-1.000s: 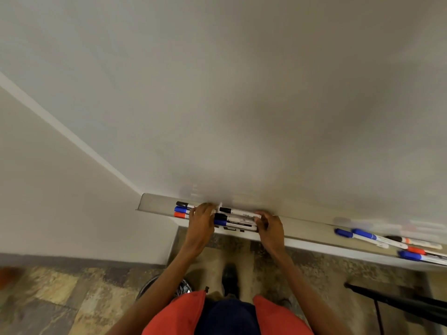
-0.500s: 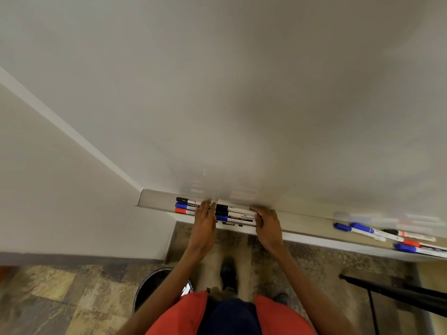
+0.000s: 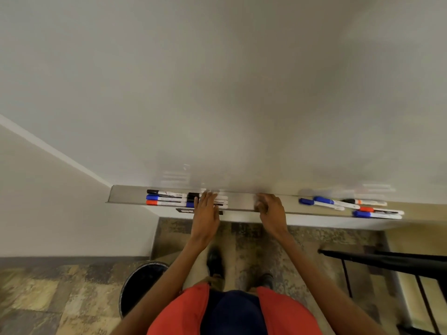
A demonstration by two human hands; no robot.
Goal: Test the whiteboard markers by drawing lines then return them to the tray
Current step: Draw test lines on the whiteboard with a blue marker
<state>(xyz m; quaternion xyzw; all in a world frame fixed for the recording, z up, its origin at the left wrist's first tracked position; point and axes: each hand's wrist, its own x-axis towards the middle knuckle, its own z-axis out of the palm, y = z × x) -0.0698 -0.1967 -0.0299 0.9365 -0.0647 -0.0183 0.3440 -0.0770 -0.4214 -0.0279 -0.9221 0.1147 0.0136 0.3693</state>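
A long grey tray (image 3: 242,201) runs under the blank whiteboard (image 3: 217,93). At its left end several markers lie in neat rows: a black-capped one (image 3: 167,192), a blue-capped one (image 3: 164,198), a red-capped one (image 3: 164,203). My left hand (image 3: 205,213) lies flat with straight fingers on the markers just right of these. My right hand (image 3: 271,211) hovers blurred over a bare stretch of tray, fingers loosely bent, holding nothing. More markers (image 3: 350,206) lie scattered at the tray's right end.
A black waste bin (image 3: 140,284) stands on the patterned floor at the lower left. A black chair frame (image 3: 391,262) juts in from the right. My feet are directly below the tray. A wall meets the board's left edge.
My right hand has let go of the left marker group and moved right along the tray. My left hand has flattened over the markers. The view has shifted slightly left.
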